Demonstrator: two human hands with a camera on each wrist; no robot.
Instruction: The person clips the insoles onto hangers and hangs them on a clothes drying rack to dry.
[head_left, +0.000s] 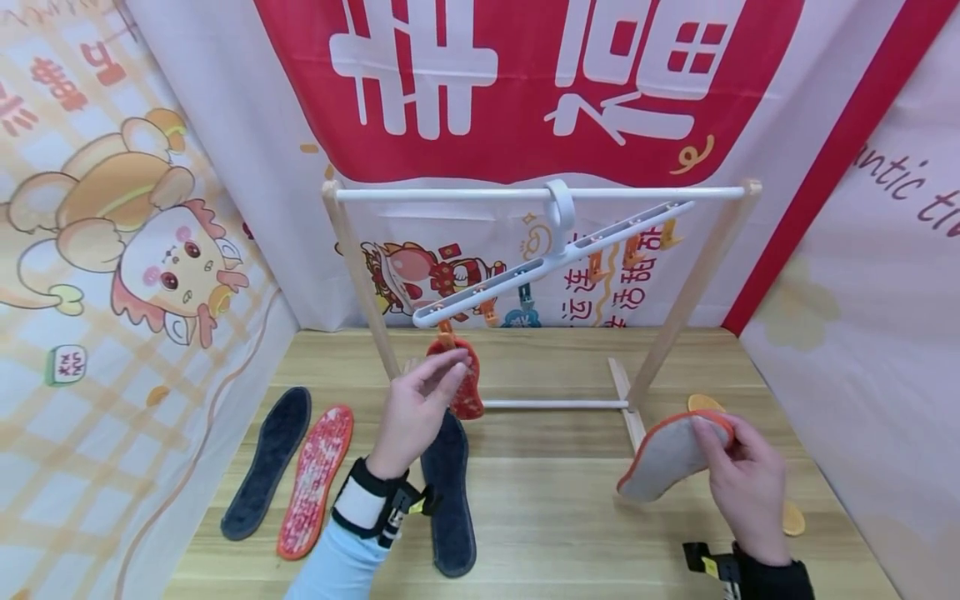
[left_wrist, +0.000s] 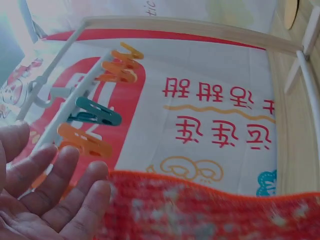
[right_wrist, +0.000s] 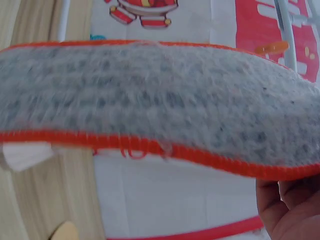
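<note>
A red patterned insole (head_left: 470,392) hangs from an orange clip (head_left: 446,333) at the near left end of the white clip hanger (head_left: 510,279). My left hand (head_left: 420,404) is beside its upper part; in the left wrist view the fingers are spread and loosely bent, gripping nothing. On the right, my right hand (head_left: 750,483) pinches one end of an insole (head_left: 667,462) between thumb and fingers, holding it above the table. Its grey underside and orange stitched edge (right_wrist: 150,95) fill the right wrist view. More clips (left_wrist: 97,111), teal and orange, hang along the hanger.
The hanger hooks over the top bar (head_left: 450,195) of a wooden rack. On the table (head_left: 540,517) lie a dark blue insole (head_left: 270,462), a red-and-white insole (head_left: 315,483) and another dark insole (head_left: 450,500). Tan insoles (head_left: 793,518) lie partly hidden behind my right hand.
</note>
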